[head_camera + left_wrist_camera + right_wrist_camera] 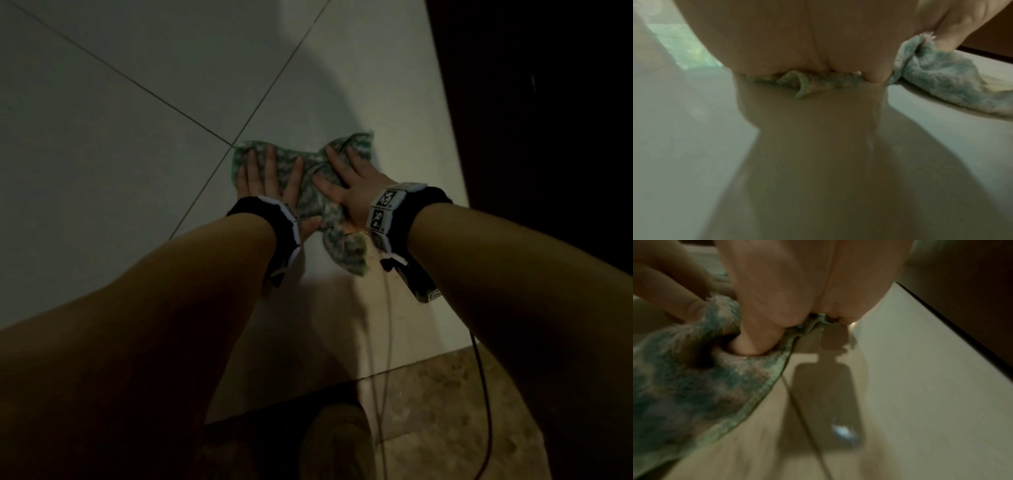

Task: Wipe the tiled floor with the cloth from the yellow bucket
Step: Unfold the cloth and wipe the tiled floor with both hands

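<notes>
A green-and-white mottled cloth (308, 192) lies crumpled on the pale tiled floor (102, 154). My left hand (265, 178) presses flat on its left part, fingers straight and spread. My right hand (346, 178) presses flat on its right part, fingers also straight. In the left wrist view the heel of my left hand (807, 40) sits on the cloth (937, 81), and its edge peeks out beneath. The right wrist view shows my right hand (789, 293) bearing down on the fluffy cloth (694, 378). The yellow bucket is out of sight.
A dark wall or door (548, 102) runs along the right side, close to my right hand. Grout lines (191, 120) cross just left of the cloth. A brown patterned tile (445, 411) and a thin cable (483, 377) lie near my knee.
</notes>
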Demonstrator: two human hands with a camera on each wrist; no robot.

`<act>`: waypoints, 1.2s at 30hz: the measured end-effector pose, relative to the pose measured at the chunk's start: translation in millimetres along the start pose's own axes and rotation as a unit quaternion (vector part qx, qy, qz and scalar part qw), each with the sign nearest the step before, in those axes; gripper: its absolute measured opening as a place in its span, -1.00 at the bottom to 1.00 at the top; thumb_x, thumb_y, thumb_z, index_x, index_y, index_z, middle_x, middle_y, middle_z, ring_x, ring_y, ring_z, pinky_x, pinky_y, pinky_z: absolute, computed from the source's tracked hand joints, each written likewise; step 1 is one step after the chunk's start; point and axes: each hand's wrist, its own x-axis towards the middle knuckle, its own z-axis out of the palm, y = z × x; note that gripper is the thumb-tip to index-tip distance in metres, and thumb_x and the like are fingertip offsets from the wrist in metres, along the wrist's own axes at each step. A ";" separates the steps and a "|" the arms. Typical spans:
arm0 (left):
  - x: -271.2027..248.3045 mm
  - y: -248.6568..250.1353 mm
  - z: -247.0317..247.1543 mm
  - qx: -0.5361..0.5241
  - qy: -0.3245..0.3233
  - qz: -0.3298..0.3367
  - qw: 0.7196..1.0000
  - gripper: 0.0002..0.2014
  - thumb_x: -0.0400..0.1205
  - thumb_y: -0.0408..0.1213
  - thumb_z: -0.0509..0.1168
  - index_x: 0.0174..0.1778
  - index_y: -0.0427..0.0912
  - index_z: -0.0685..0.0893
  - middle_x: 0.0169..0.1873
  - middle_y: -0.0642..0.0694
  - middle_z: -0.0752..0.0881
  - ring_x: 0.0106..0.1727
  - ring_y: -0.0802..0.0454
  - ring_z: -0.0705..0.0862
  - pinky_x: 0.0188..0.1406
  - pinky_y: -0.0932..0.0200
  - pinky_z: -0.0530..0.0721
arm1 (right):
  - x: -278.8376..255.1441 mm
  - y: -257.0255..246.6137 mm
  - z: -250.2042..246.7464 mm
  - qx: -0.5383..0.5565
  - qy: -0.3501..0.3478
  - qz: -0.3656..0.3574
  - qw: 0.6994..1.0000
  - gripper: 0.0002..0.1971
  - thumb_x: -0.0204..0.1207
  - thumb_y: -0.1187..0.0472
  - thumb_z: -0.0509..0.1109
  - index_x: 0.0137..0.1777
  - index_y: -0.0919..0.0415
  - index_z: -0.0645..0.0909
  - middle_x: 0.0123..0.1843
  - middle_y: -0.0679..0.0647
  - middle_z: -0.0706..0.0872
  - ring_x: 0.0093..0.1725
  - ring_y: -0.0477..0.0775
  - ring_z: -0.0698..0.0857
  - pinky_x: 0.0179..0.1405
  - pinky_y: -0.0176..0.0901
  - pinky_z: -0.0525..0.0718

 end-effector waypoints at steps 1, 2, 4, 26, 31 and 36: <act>-4.1 1.0 2.6 0.001 -0.004 0.009 1.000 0.00 0.50 0.49 -0.04 0.67 0.09 -0.40 0.67 -0.22 -0.40 0.69 -0.36 -0.35 0.65 -0.30 -0.27 | -3.0 -1.7 4.9 0.004 0.003 -0.002 1.000 -0.03 0.47 -0.21 0.35 0.68 -0.04 -0.23 0.69 0.26 -0.40 0.66 0.45 -0.28 0.65 0.21 -0.15; -9.3 2.7 5.5 0.000 -0.006 0.019 1.000 -0.01 0.51 0.48 -0.04 0.68 0.08 -0.39 0.68 -0.23 -0.39 0.69 -0.37 -0.34 0.65 -0.30 -0.26 | -7.4 -2.9 10.7 0.010 0.004 -0.002 1.000 -0.02 0.45 -0.21 0.36 0.68 -0.03 -0.21 0.69 0.28 -0.39 0.66 0.47 -0.28 0.65 0.22 -0.15; -21.3 6.2 12.0 0.004 -0.010 0.036 0.999 -0.02 0.52 0.46 -0.04 0.68 0.06 -0.37 0.68 -0.24 -0.38 0.69 -0.38 -0.33 0.66 -0.30 -0.24 | -17.5 -8.3 21.8 0.026 0.006 0.000 1.000 -0.01 0.42 -0.22 0.39 0.68 -0.03 -0.16 0.69 0.30 -0.36 0.65 0.49 -0.27 0.65 0.24 -0.16; -130.5 -9.9 76.0 0.075 -0.116 0.121 0.983 -0.02 0.52 0.46 0.00 0.66 0.12 -0.42 0.65 -0.20 -0.47 0.67 -0.35 -0.41 0.66 -0.24 -0.31 | -110.1 -111.5 99.8 0.028 -0.064 0.032 0.997 -0.09 0.53 -0.10 0.32 0.67 -0.11 -0.27 0.68 0.21 -0.43 0.66 0.40 -0.32 0.67 0.22 -0.08; -144.4 -17.1 77.3 0.066 -0.125 0.135 0.981 -0.05 0.55 0.42 0.00 0.67 0.11 -0.39 0.66 -0.20 -0.45 0.68 -0.35 -0.38 0.68 -0.23 -0.27 | -118.2 -130.1 99.2 0.061 -0.071 0.056 0.994 -0.27 0.67 0.15 0.18 0.67 -0.13 -0.21 0.69 0.14 -0.43 0.68 0.34 -0.32 0.67 0.10 0.05; -139.6 -16.7 73.3 0.070 -0.144 0.130 0.979 -0.18 0.63 0.35 -0.10 0.68 0.14 -0.36 0.67 -0.15 -0.43 0.69 -0.30 -0.37 0.68 -0.20 -0.24 | -118.9 -146.2 80.3 0.131 -0.021 0.096 0.987 -0.40 0.63 0.10 0.18 0.66 0.01 0.12 0.74 0.17 -0.17 0.71 0.30 -0.12 0.63 0.08 0.17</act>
